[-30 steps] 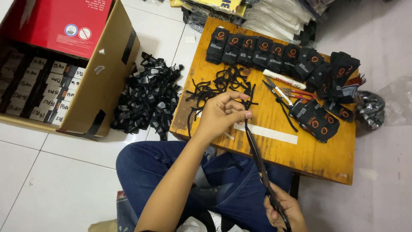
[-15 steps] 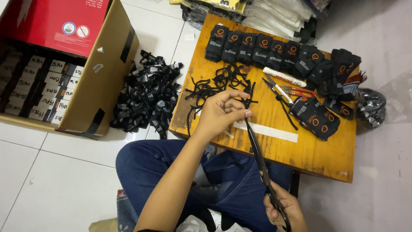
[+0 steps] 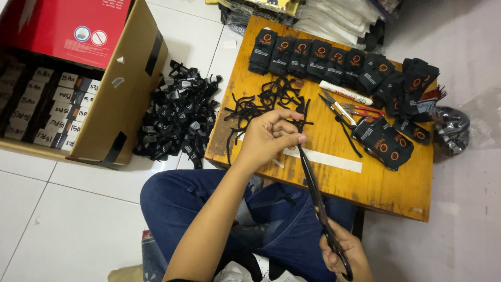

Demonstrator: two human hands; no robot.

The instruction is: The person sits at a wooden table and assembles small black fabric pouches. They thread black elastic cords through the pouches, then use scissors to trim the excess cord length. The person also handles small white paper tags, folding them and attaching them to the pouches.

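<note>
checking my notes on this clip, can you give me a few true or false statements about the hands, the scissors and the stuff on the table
1. The right hand holds the long black scissors by the handles. True.
2. The left hand pinches a black strap above the wooden table. True.
3. The cardboard box stands on the table. False: it sits on the tiled floor, left of the table.
4. A row of black packets lines the table's far edge. True.
5. The pile of black pieces lies inside the box. False: it lies on the floor between box and table.
</note>
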